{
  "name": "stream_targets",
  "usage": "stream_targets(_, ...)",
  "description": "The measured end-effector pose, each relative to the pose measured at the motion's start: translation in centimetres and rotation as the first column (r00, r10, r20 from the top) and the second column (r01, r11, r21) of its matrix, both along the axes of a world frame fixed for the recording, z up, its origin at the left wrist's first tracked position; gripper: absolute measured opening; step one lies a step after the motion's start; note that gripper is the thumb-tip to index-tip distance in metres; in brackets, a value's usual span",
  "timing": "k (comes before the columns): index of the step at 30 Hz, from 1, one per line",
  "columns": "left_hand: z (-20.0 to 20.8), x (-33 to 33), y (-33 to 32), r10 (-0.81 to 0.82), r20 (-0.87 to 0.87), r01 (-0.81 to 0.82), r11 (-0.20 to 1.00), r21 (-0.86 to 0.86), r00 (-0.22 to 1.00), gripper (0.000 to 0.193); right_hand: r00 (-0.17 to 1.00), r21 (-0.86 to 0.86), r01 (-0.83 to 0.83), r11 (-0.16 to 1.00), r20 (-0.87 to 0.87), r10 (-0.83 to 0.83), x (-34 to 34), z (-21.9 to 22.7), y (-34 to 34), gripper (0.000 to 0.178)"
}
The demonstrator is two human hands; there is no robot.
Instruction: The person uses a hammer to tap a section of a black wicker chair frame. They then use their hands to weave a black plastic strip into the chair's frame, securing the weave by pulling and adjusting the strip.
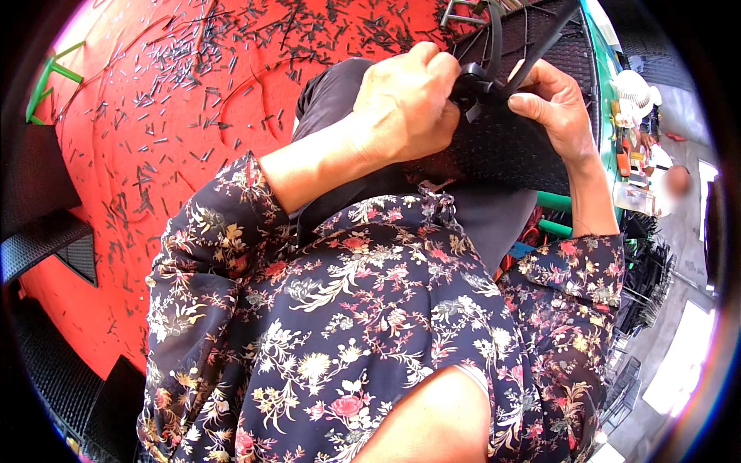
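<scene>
A dark woven piece [513, 143], like wicker furniture, rests against my lap and rises toward the top right. Near its upper part, a flat black strip [544, 42] loops up out of a small black knot or bunch [480, 79]. My right hand [557, 112] pinches this strip between thumb and fingers, just right of the bunch. Closed like a fist, my left hand [409, 100] sits against the bunch's left side. Its fingers hide what is inside them.
Many short black strip scraps [185, 65] lie over the red floor [116, 193]. At the far left are a green stool [50, 77] and black woven pieces [38, 177]. To the right stand a white fan [633, 92], another person [678, 181] and a pile of black strips [647, 270].
</scene>
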State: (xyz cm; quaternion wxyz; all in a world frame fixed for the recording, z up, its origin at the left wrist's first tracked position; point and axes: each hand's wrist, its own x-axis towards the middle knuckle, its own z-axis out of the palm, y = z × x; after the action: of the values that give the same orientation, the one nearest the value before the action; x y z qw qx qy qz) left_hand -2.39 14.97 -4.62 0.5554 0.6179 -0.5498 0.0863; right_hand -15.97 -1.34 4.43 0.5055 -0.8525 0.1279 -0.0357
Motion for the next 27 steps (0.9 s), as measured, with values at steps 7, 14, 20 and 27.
stream_targets(7, -1.2, 0.1, 0.9, -0.08, -0.275, 0.078, 0.997, -0.016, 0.958, 0.015, 1.0, -0.029, -0.003, 1.0, -0.01, 0.003, 0.2, 0.4, 0.2, 0.013)
stream_targets(14, -4.3, -0.3, 1.8, -0.376, -0.887, 0.324, 0.902, -0.285, 0.267, 0.012, 1.0, -0.051, -0.007, 0.999, 0.023, 0.008, -0.1, 0.1, -0.1, 0.012)
stream_targets(20, -4.0, 0.0, 2.6, -0.424, -0.872, 0.415, 0.858, -0.301, 0.245, 0.008, 1.0, -0.037, 0.007, 0.999, -0.009, -0.007, -0.4, 0.2, -0.3, 0.011)
stream_targets(27, -3.3, 0.2, 2.2, -0.251, -0.271, 0.209, 0.962, -0.177, 0.929, 0.017, 1.0, -0.046, 0.029, 0.999, 0.001, -0.029, -0.3, 0.1, 0.2, 0.01)
